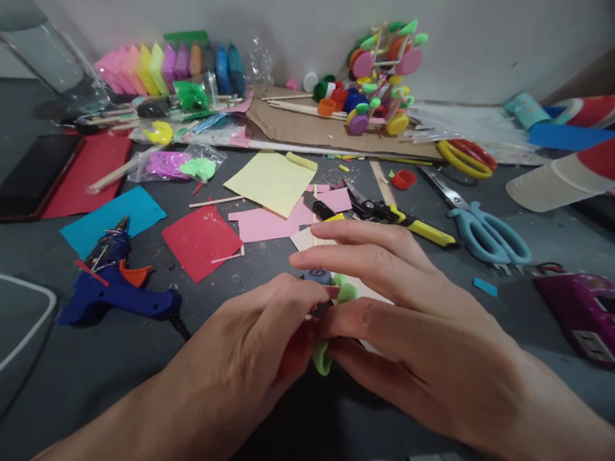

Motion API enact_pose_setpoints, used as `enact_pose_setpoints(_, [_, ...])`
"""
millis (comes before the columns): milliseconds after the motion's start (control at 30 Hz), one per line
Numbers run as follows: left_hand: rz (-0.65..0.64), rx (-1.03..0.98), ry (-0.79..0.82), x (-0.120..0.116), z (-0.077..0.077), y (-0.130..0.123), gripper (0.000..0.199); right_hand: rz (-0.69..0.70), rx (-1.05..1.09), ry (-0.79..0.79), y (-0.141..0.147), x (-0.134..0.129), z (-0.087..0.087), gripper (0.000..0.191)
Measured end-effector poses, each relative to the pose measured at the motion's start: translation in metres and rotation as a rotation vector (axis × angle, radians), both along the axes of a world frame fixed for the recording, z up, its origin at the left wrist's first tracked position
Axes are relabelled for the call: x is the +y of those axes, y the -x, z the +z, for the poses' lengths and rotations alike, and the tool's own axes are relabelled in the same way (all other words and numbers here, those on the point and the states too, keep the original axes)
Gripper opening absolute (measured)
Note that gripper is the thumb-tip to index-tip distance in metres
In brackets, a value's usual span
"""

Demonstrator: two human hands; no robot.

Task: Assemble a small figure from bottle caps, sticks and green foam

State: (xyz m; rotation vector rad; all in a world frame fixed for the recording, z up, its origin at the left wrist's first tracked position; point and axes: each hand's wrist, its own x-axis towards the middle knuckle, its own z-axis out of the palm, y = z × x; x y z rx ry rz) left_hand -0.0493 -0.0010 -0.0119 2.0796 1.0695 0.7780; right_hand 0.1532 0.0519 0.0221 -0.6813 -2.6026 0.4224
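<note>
Near the table's front edge, my left hand [269,333] is closed around a small handmade craft model [348,293] with light green clay pieces. A dark blue-grey round part with a swirl shows at its top, and something orange-red glows under the left palm. My right hand [408,320] pinches the model from the right with thumb and index finger; its other fingers stretch out above. Most of the model is hidden by both hands. Just beyond the fingertips lie pink paper [269,224] and a black-and-yellow utility knife [423,229].
A blue glue gun [120,298] lies at left beside red paper [202,243]. Light blue scissors [490,234], a white bottle [552,182] and a purple box [576,314] are at right. Behind stand a colourful model [384,64] and clay packs [168,67].
</note>
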Motion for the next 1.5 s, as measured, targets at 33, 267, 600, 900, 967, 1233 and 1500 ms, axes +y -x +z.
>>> enact_pose_setpoints(33, [0.005, 0.001, -0.011, 0.0, 0.0, 0.0, 0.039, 0.003, 0.003, 0.008, 0.0, 0.0, 0.0, 0.007])
enact_pose_setpoints(267, [0.058, -0.035, 0.047, 0.001, 0.003, 0.001, 0.035, 0.016, 0.096, 0.098, -0.005, -0.001, 0.003, 0.02])
enact_pose_setpoints(600, [0.232, -0.264, 0.448, 0.004, 0.008, 0.003, 0.021, -0.067, 0.182, 0.213, -0.006, 0.009, -0.011, 0.038])
enact_pose_setpoints(900, [0.141, -0.143, 0.405, 0.011, 0.003, -0.001, 0.017, -0.044, 0.123, 0.156, -0.009, 0.01, -0.02, 0.022])
enact_pose_setpoints(967, [0.145, -0.086, 0.361, 0.013, 0.003, -0.002, 0.014, -0.037, 0.136, 0.147, -0.007, 0.01, -0.022, 0.021])
enact_pose_setpoints(1233, [0.148, -0.033, 0.329, 0.013, 0.002, -0.004, 0.01, -0.027, 0.161, 0.079, 0.005, 0.008, -0.028, 0.022])
enact_pose_setpoints(1500, [0.167, -0.022, 0.404, 0.014, 0.003, 0.0, 0.021, -0.031, 0.105, 0.0, 0.011, 0.008, -0.029, 0.015])
